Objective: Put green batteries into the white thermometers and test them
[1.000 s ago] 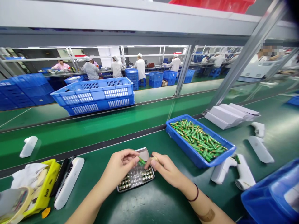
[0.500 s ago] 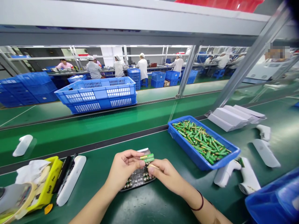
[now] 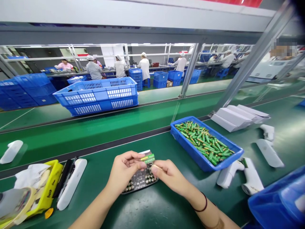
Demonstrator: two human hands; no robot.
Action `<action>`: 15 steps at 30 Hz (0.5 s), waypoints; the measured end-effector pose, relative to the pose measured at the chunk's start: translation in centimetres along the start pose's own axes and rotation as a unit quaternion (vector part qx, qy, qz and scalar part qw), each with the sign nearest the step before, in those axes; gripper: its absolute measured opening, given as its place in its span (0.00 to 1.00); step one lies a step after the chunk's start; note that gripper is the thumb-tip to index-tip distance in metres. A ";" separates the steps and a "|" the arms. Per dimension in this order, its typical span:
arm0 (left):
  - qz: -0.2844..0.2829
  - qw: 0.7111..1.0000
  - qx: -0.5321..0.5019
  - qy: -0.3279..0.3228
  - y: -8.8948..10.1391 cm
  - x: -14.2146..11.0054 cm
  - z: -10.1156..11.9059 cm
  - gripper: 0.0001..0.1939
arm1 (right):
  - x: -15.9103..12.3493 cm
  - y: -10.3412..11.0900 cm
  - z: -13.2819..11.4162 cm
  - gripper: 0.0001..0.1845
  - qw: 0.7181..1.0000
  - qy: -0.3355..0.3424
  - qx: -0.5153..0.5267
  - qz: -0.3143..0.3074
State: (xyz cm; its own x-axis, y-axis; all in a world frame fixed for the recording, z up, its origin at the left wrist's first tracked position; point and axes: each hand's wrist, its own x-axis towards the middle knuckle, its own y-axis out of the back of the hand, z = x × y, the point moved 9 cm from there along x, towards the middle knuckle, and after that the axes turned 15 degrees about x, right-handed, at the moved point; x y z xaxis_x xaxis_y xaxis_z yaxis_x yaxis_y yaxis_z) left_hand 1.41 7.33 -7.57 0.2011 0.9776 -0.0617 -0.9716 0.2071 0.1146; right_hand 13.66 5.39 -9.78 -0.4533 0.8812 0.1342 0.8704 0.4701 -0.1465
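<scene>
Green-and-gold batteries (image 3: 148,158) are pinched between the thumb and fingers of my left hand (image 3: 127,168), just above a small clear-lined tray (image 3: 139,182). Batteries stand on end in the tray, their round metal ends (image 3: 149,178) facing up along both sides. My right hand (image 3: 168,173) is closed at the tray's right side, fingertips pressed together close to the held batteries. Whatever it grips is hidden by the fingers. To the right, a blue bin (image 3: 207,167) holds a heap of loose green batteries (image 3: 202,140).
White gun-shaped housings (image 3: 230,173) lie right of the bin, below folded white boxes (image 3: 238,117). A yellow basket (image 3: 49,186) with a tape roll and a long white part (image 3: 72,184) are at left. Blue crates (image 3: 100,95) stand beyond the green belt (image 3: 95,127); people work behind.
Both hands stay over the tray with the batteries still in the left. The right fingertips have shifted slightly up and left. A white housing on the belt has moved left.
</scene>
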 end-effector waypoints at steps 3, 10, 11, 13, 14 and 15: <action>-0.003 1.000 0.001 -0.002 0.1 0.1 0.0 0.10 | -0.1 -0.4 0.2 0.25 1.000 -0.012 -0.018 -0.010; 0.000 0.997 0.059 -0.042 0.6 -0.1 0.6 0.07 | -0.1 0.0 0.0 0.25 1.000 -0.008 -0.002 0.025; 0.001 0.997 0.064 -0.047 0.7 -0.1 0.8 0.07 | -0.1 0.1 0.1 0.25 0.999 -0.010 0.004 0.031; 0.003 0.996 0.069 -0.055 0.7 -0.2 1.0 0.07 | 0.0 0.2 0.3 0.26 0.999 -0.014 0.023 0.032; 0.004 0.996 0.072 -0.059 0.7 -0.3 1.2 0.07 | 0.0 0.1 0.5 0.26 0.999 -0.014 0.036 0.031; 0.003 0.995 0.076 -0.061 0.6 -0.4 1.3 0.07 | 0.0 0.0 0.6 0.26 0.998 -0.013 0.053 0.029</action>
State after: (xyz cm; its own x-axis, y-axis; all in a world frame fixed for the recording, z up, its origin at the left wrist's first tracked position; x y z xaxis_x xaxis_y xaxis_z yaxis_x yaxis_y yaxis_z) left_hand 0.94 7.15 -6.20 0.2176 0.9742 0.0593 -0.9447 0.1949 0.2638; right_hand 13.54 5.43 -10.37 -0.4085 0.9077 0.0965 0.8708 0.4192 -0.2570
